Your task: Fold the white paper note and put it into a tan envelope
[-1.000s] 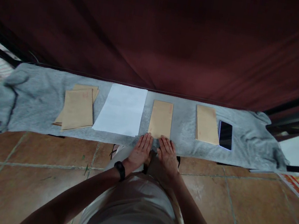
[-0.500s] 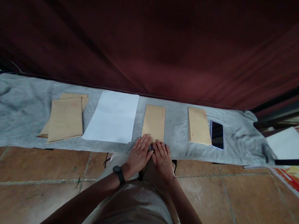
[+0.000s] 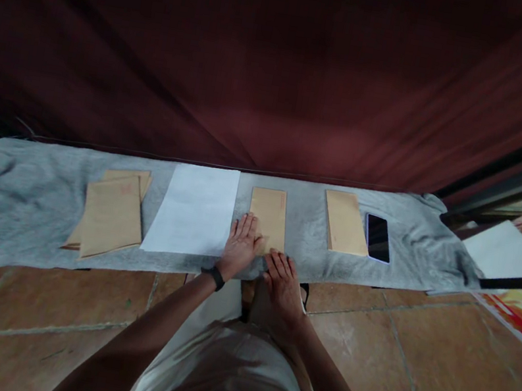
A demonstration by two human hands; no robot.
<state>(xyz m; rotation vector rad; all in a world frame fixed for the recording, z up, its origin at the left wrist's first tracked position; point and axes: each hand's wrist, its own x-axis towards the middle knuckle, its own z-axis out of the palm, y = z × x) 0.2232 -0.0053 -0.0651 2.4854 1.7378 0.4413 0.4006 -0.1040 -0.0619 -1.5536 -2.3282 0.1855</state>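
A brown paper envelope point(image 3: 272, 214) lies in front of me on a grey cloth point(image 3: 303, 229). My left hand point(image 3: 242, 242) rests on its left edge, fingers stretched out and pointing away from me. At the near end of the envelope, my right hand point(image 3: 280, 282) lies with its fingers extended and the tips touching the near edge. Neither hand grips anything. Just left of my left hand is a stack of white paper point(image 3: 195, 211).
Further left is a loose pile of brown envelopes point(image 3: 112, 214). To the right, another stack of envelopes point(image 3: 345, 223) lies against a phone point(image 3: 379, 237). A dark red curtain point(image 3: 278, 92) hangs behind the cloth. Tiled floor point(image 3: 356, 345) shows below.
My left hand has moved forward and left, from the envelope's near end to its left side. My right hand has shifted slightly toward me and stays at the near edge.
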